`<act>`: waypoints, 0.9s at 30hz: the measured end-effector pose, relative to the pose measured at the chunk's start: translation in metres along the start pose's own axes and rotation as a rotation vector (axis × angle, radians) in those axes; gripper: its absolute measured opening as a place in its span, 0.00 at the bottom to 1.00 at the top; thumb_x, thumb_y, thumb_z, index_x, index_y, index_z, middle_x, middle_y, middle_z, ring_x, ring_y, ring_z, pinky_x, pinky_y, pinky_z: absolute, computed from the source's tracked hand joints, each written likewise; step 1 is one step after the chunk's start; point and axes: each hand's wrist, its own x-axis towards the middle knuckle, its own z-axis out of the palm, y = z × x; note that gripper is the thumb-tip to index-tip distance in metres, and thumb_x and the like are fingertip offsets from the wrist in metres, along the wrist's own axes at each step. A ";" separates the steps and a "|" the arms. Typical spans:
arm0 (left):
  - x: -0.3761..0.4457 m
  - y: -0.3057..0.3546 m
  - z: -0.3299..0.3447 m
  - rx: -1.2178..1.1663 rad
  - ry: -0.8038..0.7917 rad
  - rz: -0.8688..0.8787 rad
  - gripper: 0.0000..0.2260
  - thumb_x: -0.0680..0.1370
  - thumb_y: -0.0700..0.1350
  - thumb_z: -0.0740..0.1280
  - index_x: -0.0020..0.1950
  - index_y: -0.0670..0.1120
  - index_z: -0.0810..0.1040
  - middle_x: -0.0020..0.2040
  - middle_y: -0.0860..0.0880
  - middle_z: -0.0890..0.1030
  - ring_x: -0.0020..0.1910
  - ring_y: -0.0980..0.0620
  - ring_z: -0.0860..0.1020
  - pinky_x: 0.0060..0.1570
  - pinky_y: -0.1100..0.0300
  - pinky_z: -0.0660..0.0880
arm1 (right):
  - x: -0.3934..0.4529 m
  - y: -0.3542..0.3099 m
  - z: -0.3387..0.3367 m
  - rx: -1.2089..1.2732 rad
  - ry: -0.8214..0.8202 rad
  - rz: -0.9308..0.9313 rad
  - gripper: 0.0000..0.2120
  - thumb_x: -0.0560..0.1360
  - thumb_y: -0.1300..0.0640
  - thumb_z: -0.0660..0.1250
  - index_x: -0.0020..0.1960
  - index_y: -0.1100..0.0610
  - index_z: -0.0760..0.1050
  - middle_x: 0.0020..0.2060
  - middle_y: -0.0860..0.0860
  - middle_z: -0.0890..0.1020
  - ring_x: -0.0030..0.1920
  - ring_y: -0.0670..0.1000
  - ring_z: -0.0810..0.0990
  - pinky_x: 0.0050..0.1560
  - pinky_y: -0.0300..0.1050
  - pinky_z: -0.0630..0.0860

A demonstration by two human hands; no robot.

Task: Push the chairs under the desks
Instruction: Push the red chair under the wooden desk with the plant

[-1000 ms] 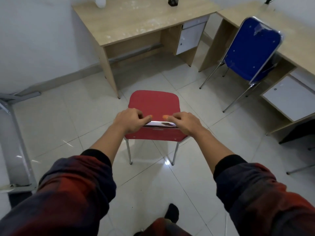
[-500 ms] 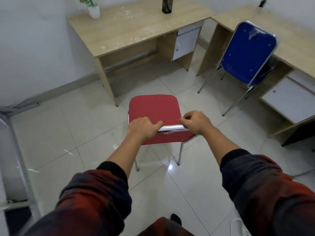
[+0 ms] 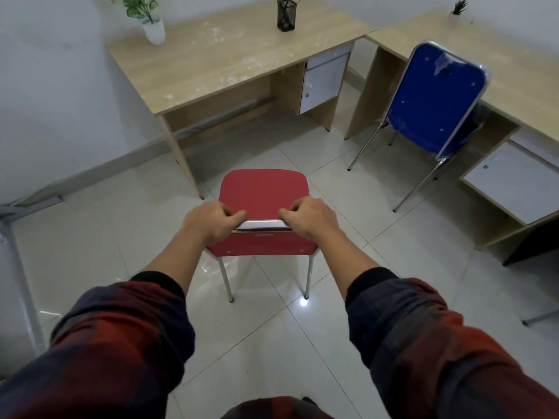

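Note:
A red chair point(image 3: 263, 189) with chrome legs stands on the tiled floor in front of me, its seat facing a wooden desk point(image 3: 211, 65) by the wall. My left hand point(image 3: 211, 222) and my right hand point(image 3: 308, 219) both grip the top rail of its backrest, thumbs toward each other. The chair's front edge is a short way from the desk's open leg space. A blue chair point(image 3: 432, 101) stands at the right, partly tucked under a second wooden desk point(image 3: 514, 86).
A potted plant point(image 3: 149, 19) and a black pen holder point(image 3: 286, 15) stand on the left desk, which has a white drawer unit point(image 3: 322, 83). A small plant point(image 3: 458, 10) sits on the right desk. A grey metal frame point(image 3: 18, 237) stands at far left.
The red chair has moved forward toward the left desk with both hands still on its backrest. The view has tilted up, showing more of the desktops.

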 end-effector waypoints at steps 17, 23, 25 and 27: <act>0.037 0.022 0.003 0.028 0.070 -0.108 0.27 0.73 0.65 0.55 0.42 0.47 0.84 0.41 0.45 0.80 0.42 0.43 0.77 0.42 0.54 0.71 | 0.040 0.020 -0.022 0.067 -0.045 -0.106 0.16 0.75 0.42 0.65 0.43 0.52 0.83 0.39 0.44 0.83 0.41 0.46 0.79 0.43 0.45 0.74; 0.036 0.074 0.023 -0.034 0.082 -0.099 0.29 0.72 0.66 0.53 0.40 0.46 0.83 0.36 0.49 0.80 0.39 0.45 0.79 0.41 0.55 0.74 | 0.045 0.060 -0.055 0.056 -0.046 -0.081 0.10 0.75 0.48 0.66 0.40 0.51 0.81 0.38 0.45 0.82 0.42 0.49 0.79 0.38 0.41 0.68; 0.036 0.084 0.026 -0.064 0.085 -0.082 0.30 0.71 0.67 0.52 0.38 0.46 0.83 0.34 0.49 0.80 0.37 0.46 0.79 0.43 0.53 0.78 | 0.046 0.069 -0.060 0.035 -0.023 -0.058 0.09 0.75 0.49 0.65 0.39 0.49 0.79 0.37 0.44 0.80 0.41 0.49 0.77 0.35 0.39 0.64; 0.037 0.086 0.027 -0.081 0.092 -0.067 0.30 0.70 0.68 0.51 0.38 0.46 0.83 0.34 0.50 0.81 0.36 0.47 0.80 0.42 0.54 0.79 | 0.048 0.071 -0.060 0.032 0.010 -0.059 0.09 0.76 0.49 0.64 0.40 0.49 0.80 0.37 0.44 0.79 0.42 0.49 0.77 0.35 0.39 0.64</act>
